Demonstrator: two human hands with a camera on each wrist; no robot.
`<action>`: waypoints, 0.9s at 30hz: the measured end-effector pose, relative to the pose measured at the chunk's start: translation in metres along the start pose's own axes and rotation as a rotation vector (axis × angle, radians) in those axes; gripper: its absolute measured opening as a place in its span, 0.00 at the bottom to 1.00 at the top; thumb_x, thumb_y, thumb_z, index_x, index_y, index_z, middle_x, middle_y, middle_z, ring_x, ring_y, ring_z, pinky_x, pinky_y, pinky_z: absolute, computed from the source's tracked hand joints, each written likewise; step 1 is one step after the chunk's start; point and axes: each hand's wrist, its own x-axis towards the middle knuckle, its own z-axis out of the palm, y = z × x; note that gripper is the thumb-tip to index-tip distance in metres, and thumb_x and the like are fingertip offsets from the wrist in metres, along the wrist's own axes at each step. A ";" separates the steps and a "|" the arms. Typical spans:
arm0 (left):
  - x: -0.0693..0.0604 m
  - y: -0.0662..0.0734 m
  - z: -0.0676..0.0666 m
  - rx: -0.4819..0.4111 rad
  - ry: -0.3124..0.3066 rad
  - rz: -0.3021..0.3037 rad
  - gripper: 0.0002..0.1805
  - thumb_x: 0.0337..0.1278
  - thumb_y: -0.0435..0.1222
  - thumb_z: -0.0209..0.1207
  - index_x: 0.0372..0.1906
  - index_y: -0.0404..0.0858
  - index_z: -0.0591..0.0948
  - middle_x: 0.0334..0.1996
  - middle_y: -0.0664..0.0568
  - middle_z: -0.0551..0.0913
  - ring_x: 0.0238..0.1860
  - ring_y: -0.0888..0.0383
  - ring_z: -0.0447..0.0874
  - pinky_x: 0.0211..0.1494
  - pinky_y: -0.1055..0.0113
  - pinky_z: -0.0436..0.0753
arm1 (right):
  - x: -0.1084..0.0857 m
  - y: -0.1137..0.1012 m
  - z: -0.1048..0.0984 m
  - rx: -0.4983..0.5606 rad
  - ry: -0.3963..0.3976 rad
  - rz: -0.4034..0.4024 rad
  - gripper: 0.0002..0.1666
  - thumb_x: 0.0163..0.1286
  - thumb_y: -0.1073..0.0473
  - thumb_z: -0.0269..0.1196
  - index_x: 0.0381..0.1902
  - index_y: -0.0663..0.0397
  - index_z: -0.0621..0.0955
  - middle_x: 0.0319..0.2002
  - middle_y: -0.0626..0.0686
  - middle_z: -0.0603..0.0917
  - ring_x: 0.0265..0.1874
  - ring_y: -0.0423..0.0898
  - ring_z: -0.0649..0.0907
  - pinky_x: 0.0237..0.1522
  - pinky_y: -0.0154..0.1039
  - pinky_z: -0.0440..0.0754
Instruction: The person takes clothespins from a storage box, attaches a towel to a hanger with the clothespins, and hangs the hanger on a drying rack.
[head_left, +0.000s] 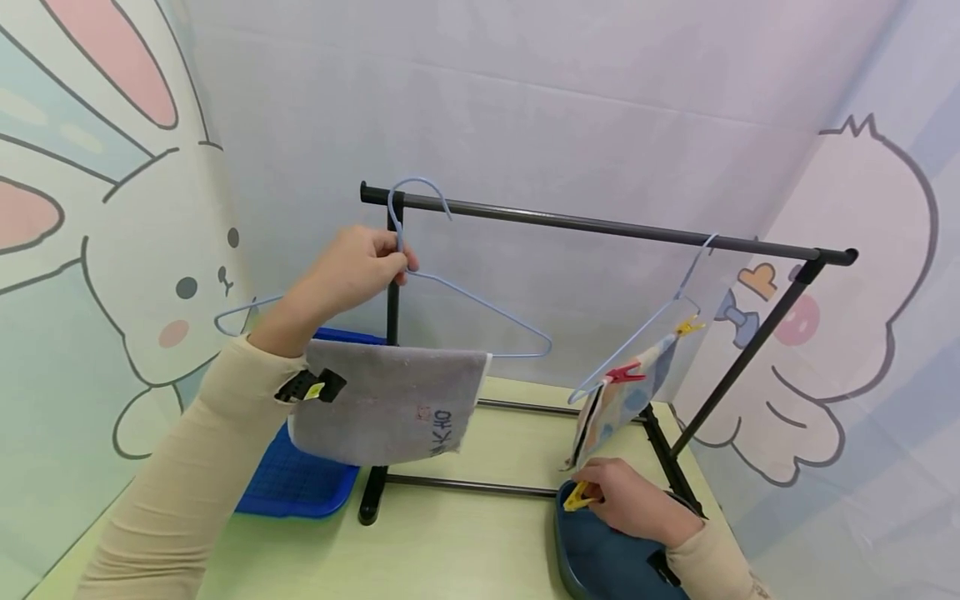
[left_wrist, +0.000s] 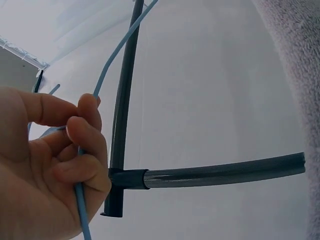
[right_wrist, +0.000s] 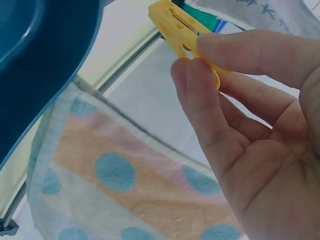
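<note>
My left hand point(head_left: 363, 262) grips a light blue hanger point(head_left: 480, 302) by its neck, close to the left end of the rack's top bar. The hook overlaps the bar in the head view; whether it rests there I cannot tell. A grey towel point(head_left: 390, 400) with dark lettering is draped over the hanger's lower wire. Between thumb and fingers of my right hand point(head_left: 630, 500) is a yellow clothespin point(right_wrist: 182, 30), held over the rim of a dark blue basin point(head_left: 592, 542). Behind that hand hangs a spotted cloth point(right_wrist: 130, 175), on a second hanger point(head_left: 626, 346).
The black rack point(head_left: 570, 221) stands on a pale green table point(head_left: 450, 542). A red clothespin point(head_left: 626, 372) and another yellow clothespin point(head_left: 688, 326) are on the spotted cloth. Partly behind my left arm lies a blue basket point(head_left: 300, 492). Cartoon-printed curtains surround the table.
</note>
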 end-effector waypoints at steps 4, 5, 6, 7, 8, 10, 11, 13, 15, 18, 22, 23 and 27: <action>-0.001 -0.002 0.003 0.006 0.001 -0.002 0.15 0.65 0.33 0.44 0.37 0.35 0.82 0.29 0.46 0.80 0.39 0.50 0.73 0.40 0.58 0.69 | 0.002 -0.008 0.001 -0.006 -0.006 0.003 0.19 0.55 0.75 0.65 0.47 0.61 0.81 0.38 0.50 0.80 0.32 0.37 0.79 0.32 0.32 0.78; -0.002 -0.003 0.004 0.007 0.001 -0.002 0.15 0.65 0.33 0.44 0.37 0.35 0.82 0.29 0.46 0.80 0.39 0.50 0.72 0.40 0.58 0.68 | 0.002 -0.010 0.001 -0.007 -0.007 -0.001 0.19 0.55 0.74 0.65 0.46 0.59 0.81 0.37 0.49 0.80 0.32 0.36 0.79 0.32 0.32 0.78; -0.002 -0.003 0.005 0.007 0.000 -0.002 0.15 0.65 0.33 0.44 0.37 0.35 0.82 0.28 0.46 0.80 0.39 0.50 0.72 0.39 0.58 0.67 | 0.003 -0.011 0.001 -0.008 -0.011 -0.008 0.19 0.56 0.74 0.66 0.45 0.58 0.81 0.36 0.48 0.80 0.32 0.36 0.79 0.32 0.32 0.78; -0.003 -0.003 0.006 0.008 -0.001 -0.002 0.15 0.65 0.33 0.44 0.37 0.35 0.82 0.28 0.46 0.80 0.38 0.50 0.72 0.39 0.58 0.67 | 0.003 -0.013 0.001 -0.005 -0.014 -0.019 0.18 0.56 0.73 0.66 0.45 0.56 0.81 0.36 0.48 0.80 0.32 0.35 0.79 0.32 0.32 0.78; -0.003 -0.003 0.006 0.008 -0.002 -0.001 0.15 0.65 0.33 0.44 0.37 0.35 0.82 0.28 0.46 0.80 0.38 0.50 0.71 0.39 0.58 0.66 | 0.003 -0.015 0.001 -0.002 -0.017 -0.035 0.18 0.56 0.72 0.66 0.44 0.55 0.81 0.36 0.47 0.80 0.32 0.35 0.79 0.32 0.32 0.78; -0.003 -0.003 0.008 0.006 -0.004 0.000 0.14 0.65 0.33 0.45 0.37 0.35 0.82 0.28 0.46 0.80 0.38 0.49 0.71 0.38 0.58 0.65 | 0.003 -0.018 0.001 0.002 -0.020 -0.065 0.16 0.57 0.71 0.67 0.43 0.52 0.81 0.36 0.46 0.79 0.32 0.34 0.78 0.32 0.31 0.78; -0.004 -0.003 0.009 0.005 -0.005 0.003 0.14 0.65 0.33 0.45 0.37 0.35 0.82 0.28 0.46 0.80 0.37 0.49 0.70 0.37 0.58 0.65 | 0.004 -0.020 0.001 0.004 -0.019 -0.080 0.16 0.58 0.70 0.67 0.43 0.51 0.80 0.36 0.45 0.78 0.32 0.33 0.77 0.32 0.31 0.78; -0.004 -0.005 0.010 0.001 -0.006 0.003 0.14 0.65 0.33 0.45 0.38 0.35 0.82 0.28 0.47 0.80 0.36 0.49 0.70 0.36 0.59 0.65 | 0.005 -0.023 0.001 0.008 -0.008 -0.105 0.15 0.59 0.68 0.67 0.44 0.50 0.80 0.36 0.45 0.76 0.31 0.33 0.76 0.33 0.30 0.78; -0.004 -0.008 0.012 -0.009 -0.008 0.003 0.13 0.65 0.33 0.46 0.38 0.35 0.82 0.27 0.47 0.80 0.35 0.50 0.69 0.35 0.60 0.64 | 0.006 -0.026 0.000 0.009 0.009 -0.114 0.16 0.60 0.66 0.66 0.46 0.50 0.80 0.36 0.44 0.75 0.32 0.32 0.76 0.33 0.30 0.77; -0.004 -0.012 0.014 -0.012 -0.009 0.007 0.13 0.66 0.33 0.46 0.38 0.35 0.82 0.27 0.47 0.80 0.30 0.51 0.66 0.32 0.61 0.63 | 0.010 -0.034 -0.003 0.007 0.035 -0.109 0.19 0.60 0.66 0.67 0.49 0.52 0.78 0.38 0.45 0.76 0.33 0.33 0.77 0.35 0.31 0.78; -0.004 -0.017 0.017 -0.011 -0.012 0.010 0.13 0.66 0.33 0.47 0.38 0.35 0.82 0.27 0.47 0.80 0.26 0.51 0.64 0.30 0.61 0.62 | 0.015 -0.045 -0.005 -0.015 0.080 -0.102 0.20 0.59 0.64 0.68 0.50 0.53 0.77 0.39 0.45 0.77 0.34 0.37 0.80 0.35 0.33 0.79; -0.005 -0.017 0.018 -0.011 -0.016 0.010 0.13 0.66 0.33 0.46 0.38 0.35 0.82 0.27 0.47 0.80 0.26 0.51 0.65 0.30 0.61 0.62 | 0.016 -0.047 -0.005 -0.022 0.095 -0.107 0.20 0.59 0.64 0.68 0.50 0.52 0.77 0.40 0.44 0.77 0.34 0.37 0.80 0.36 0.34 0.79; -0.004 -0.021 0.020 -0.014 -0.033 0.008 0.14 0.66 0.33 0.46 0.39 0.34 0.82 0.28 0.47 0.80 0.28 0.51 0.66 0.30 0.62 0.64 | 0.020 -0.056 -0.007 -0.060 0.141 -0.148 0.19 0.60 0.62 0.67 0.50 0.51 0.78 0.42 0.45 0.78 0.35 0.38 0.80 0.36 0.33 0.79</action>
